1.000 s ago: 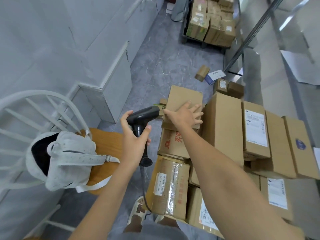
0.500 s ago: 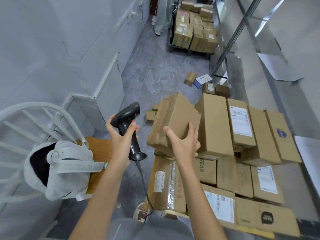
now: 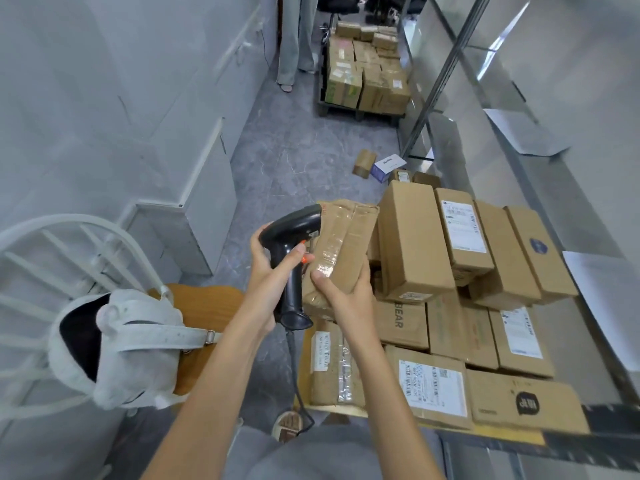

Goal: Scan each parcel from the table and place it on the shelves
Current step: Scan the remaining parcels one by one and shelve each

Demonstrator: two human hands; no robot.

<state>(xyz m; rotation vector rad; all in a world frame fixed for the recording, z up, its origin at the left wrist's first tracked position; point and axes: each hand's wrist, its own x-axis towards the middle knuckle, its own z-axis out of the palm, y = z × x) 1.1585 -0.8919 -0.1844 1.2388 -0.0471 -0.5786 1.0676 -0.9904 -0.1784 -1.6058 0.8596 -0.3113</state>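
My left hand grips a black barcode scanner by its handle, a finger on the orange trigger, its head against the parcel. My right hand holds a brown taped cardboard parcel from below, lifted above the pile. Many more cardboard parcels lie stacked on the table at centre right, some showing white labels.
A white chair with a wooden seat and a pale bag stands at left. Metal shelves run along the right. On the grey floor lie two small boxes, and a loaded pallet beside a standing person.
My right hand lifted the parcel off the pile and turned it taped side up. My left hand brought the scanner's head against it.
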